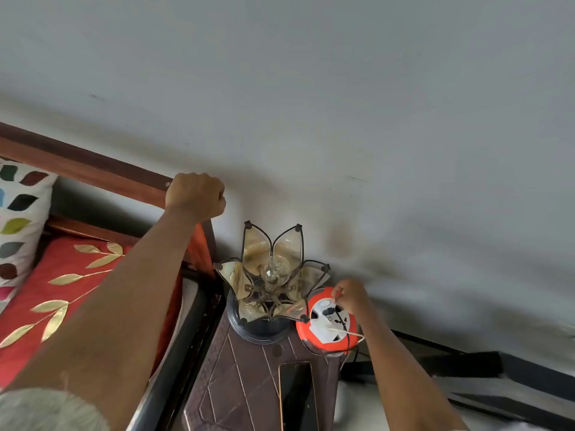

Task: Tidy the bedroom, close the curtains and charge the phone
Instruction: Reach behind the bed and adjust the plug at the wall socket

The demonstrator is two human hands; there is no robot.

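My left hand grips the end of the wooden headboard of the bed. My right hand reaches down to an orange extension reel with a white socket face and pinches something small at a socket; a white charger plug and thin cables sit on that face. The dark phone lies flat on the brown bedside stool, in front of the reel. A thin white cable runs from the plug toward the right.
A flower-shaped glass lamp with a bare bulb stands on the stool, close left of the reel. A red bedspread with gold leaves and a leaf-print pillow lie at left. A grey wall fills the background.
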